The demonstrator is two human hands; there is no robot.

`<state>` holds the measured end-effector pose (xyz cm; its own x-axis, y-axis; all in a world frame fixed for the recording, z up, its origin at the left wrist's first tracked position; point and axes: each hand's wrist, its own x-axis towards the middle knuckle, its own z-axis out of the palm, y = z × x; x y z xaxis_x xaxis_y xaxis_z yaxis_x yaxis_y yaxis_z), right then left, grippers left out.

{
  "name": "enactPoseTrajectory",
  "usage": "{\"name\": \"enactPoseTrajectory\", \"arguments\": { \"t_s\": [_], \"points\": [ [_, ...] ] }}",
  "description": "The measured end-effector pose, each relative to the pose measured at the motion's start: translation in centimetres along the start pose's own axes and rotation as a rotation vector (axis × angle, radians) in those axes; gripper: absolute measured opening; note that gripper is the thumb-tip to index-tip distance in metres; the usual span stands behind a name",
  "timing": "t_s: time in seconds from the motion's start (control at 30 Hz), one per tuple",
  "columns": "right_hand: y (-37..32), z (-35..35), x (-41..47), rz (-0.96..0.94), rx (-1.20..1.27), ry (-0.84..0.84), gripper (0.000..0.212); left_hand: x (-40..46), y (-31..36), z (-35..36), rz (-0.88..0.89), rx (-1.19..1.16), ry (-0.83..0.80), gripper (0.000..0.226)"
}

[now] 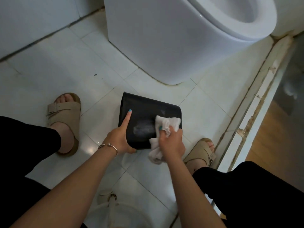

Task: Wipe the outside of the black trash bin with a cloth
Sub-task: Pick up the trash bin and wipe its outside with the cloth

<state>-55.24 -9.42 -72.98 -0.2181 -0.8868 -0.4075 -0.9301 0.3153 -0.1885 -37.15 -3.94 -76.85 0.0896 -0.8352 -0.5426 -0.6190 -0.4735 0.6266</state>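
The black trash bin is tipped on its side above the white tiled floor, its flat side facing up with a pale smear on it. My left hand grips its near left edge, the forefinger stretched along the side. A crumpled white cloth is pressed onto the bin's right part by my right hand; a loose end of the cloth hangs below the hand.
A white toilet stands just behind the bin. My two feet in beige sandals flank it. A worn door threshold runs along the right. A white stool-like object is at the bottom.
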Motion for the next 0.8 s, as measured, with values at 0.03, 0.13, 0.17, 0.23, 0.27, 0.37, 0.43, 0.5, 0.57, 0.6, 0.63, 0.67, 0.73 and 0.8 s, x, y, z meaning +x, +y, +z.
{"name": "enactPoseTrajectory", "arguments": {
  "t_s": [0.03,0.13,0.17,0.23,0.27,0.37,0.43,0.5,0.57,0.6,0.63,0.67,0.73,0.8],
  "points": [
    [0.6,-0.2,0.6,0.068,0.020,0.023,0.034,-0.1,0.1,-0.1,0.002,0.003,-0.004,0.150],
    [0.2,0.2,1.1,0.195,0.105,0.093,0.035,-0.1,0.2,0.1,0.006,0.009,-0.010,0.150],
    [-0.8,0.7,0.5,0.207,0.126,0.100,0.036,0.0,0.2,0.2,0.002,0.005,-0.007,0.149],
    [-3.1,1.8,-1.4,0.103,0.101,0.064,0.037,0.2,0.1,0.4,0.005,-0.002,0.017,0.145],
    [-4.0,2.5,-2.6,-0.002,0.062,0.027,0.039,0.2,0.0,0.5,0.010,0.001,0.024,0.142],
    [-4.9,2.5,-4.0,-0.289,-0.014,-0.041,0.039,0.1,-0.3,0.5,0.004,0.018,0.002,0.137],
    [-3.3,1.5,-2.5,-0.353,-0.083,-0.028,0.036,0.1,-0.1,0.2,-0.015,0.012,-0.007,0.145],
    [-0.6,0.3,-0.6,-0.246,-0.123,-0.004,0.035,0.0,0.1,0.0,-0.025,0.010,-0.010,0.149],
    [1.4,-0.6,0.6,-0.040,-0.083,0.022,0.036,-0.2,0.3,0.0,-0.016,0.016,-0.002,0.149],
    [1.5,-0.5,0.7,0.030,-0.068,0.039,0.036,-0.2,0.3,0.0,-0.015,0.017,-0.002,0.149],
    [1.0,-0.2,0.5,0.066,-0.058,0.053,0.036,-0.1,0.4,0.1,-0.015,0.018,-0.003,0.148],
    [0.0,0.3,-0.1,0.064,-0.035,0.051,0.037,-0.1,0.4,0.2,-0.014,0.012,0.004,0.148],
    [-2.3,1.6,-2.3,-0.065,0.001,0.004,0.037,-0.1,0.4,0.3,-0.014,0.006,0.019,0.145],
    [-3.7,2.6,-4.6,-0.284,-0.029,-0.051,0.041,-0.3,0.0,0.4,-0.016,0.007,0.010,0.138]
  ]
}}
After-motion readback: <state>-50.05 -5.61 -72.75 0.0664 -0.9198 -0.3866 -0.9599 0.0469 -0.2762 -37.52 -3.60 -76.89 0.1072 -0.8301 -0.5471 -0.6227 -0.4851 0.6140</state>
